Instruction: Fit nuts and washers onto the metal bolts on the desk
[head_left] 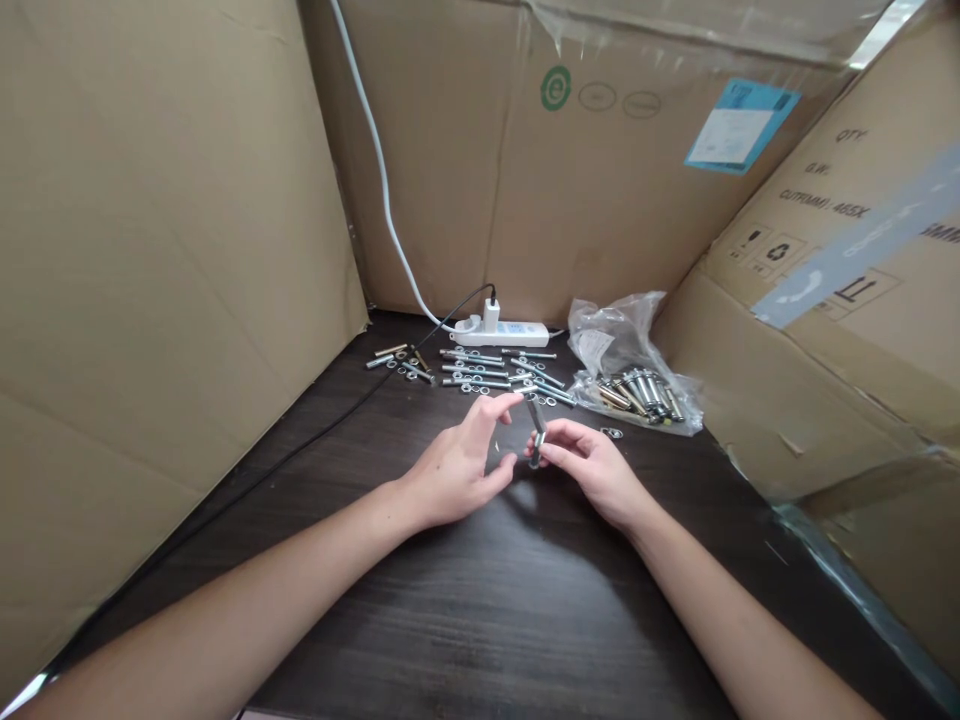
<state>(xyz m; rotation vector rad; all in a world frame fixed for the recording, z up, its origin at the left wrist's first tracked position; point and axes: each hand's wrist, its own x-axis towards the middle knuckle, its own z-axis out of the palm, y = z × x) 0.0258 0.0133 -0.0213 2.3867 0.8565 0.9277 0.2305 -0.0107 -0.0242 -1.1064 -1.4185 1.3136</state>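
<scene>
My right hand (589,462) pinches a silvery anchor bolt (537,425) near its lower end, thumb against fingers. The bolt stands nearly upright, tilted a little to the left at its top. To its left is my left hand (466,462), with thumb and index finger spread apart and no object visible between them. The left index fingertip comes close to the bolt's upper end; whether it touches cannot be made out. Behind the hands, several loose bolts (476,383) lie in rows among washers and nuts (551,401).
At the right, a clear plastic bag (626,335) holds more anchor bolts (649,392). A white power strip (517,333) with a plugged-in charger sits at the back. A black cable (330,418) crosses the left of the dark table (480,620). Cardboard walls (450,180) enclose three sides.
</scene>
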